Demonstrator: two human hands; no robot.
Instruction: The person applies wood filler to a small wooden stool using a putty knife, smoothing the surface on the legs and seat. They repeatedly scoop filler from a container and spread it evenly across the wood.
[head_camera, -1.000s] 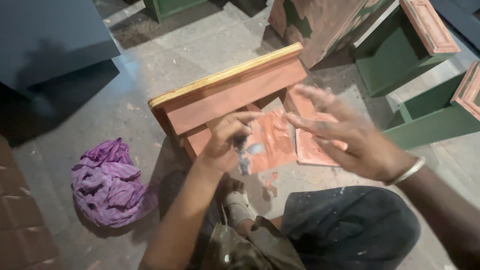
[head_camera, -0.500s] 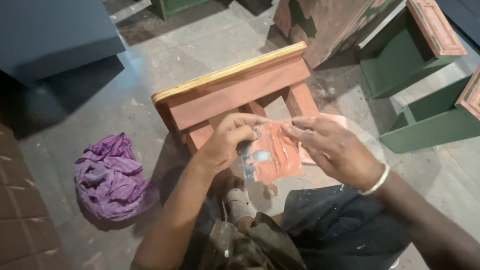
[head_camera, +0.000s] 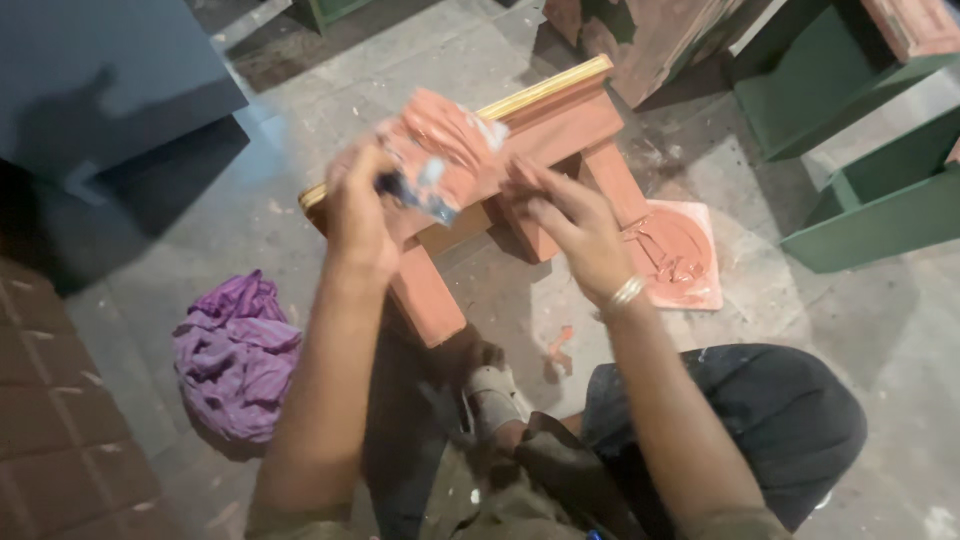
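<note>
My left hand (head_camera: 358, 212) is raised and grips a crumpled, reddish paint-stained sheet (head_camera: 450, 150) together with a small dark tool whose kind is blurred. My right hand (head_camera: 575, 225), with a metal bangle at the wrist, touches the right edge of that sheet with its fingers bent. Behind both hands lies a small wooden stool (head_camera: 560, 125) on its side, painted red-brown with a yellow top edge, one leg (head_camera: 428, 297) pointing toward me. A flat square lid smeared with red-brown paint (head_camera: 675, 255) rests on the floor right of my right hand.
A purple bundled cloth (head_camera: 238, 350) lies on the concrete floor at left. A dark blue-grey cabinet (head_camera: 110, 80) stands at upper left. Green painted box pieces (head_camera: 880, 205) sit at right, and another worn red piece (head_camera: 640, 40) at the top. My knee is at the bottom.
Both hands have lifted the stained sheet from low over the floor up in front of the stool. The paint-smeared lid under it is now uncovered.
</note>
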